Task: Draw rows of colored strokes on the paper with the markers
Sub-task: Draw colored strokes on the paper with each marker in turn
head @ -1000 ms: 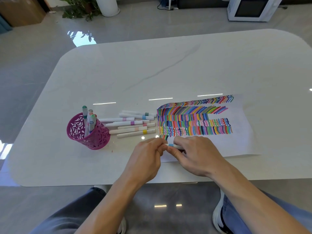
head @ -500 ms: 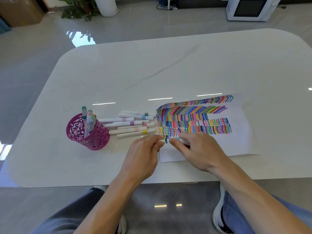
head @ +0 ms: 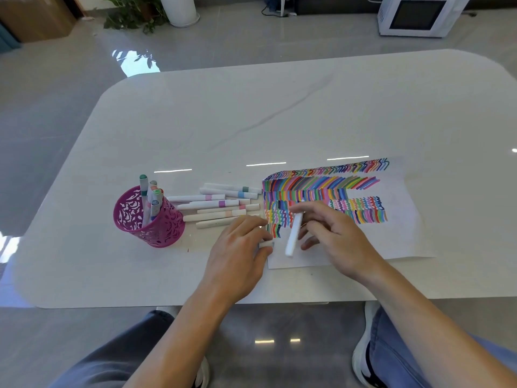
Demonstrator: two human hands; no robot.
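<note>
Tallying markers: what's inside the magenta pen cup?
Several markers stand in the magenta pen cup, caps up, the green-capped marker tallest. Their lower ends and the cup's bottom are hidden by its cut-out wall, so the exact count is unclear.

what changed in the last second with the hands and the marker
A second ago both hands gripped one marker together, lying crosswise. Now they have pulled apart: the left hand holds what looks like its cap, and the right hand holds the body, swung lengthwise toward the person. The paper, pink cup and loose markers stayed put.
</note>
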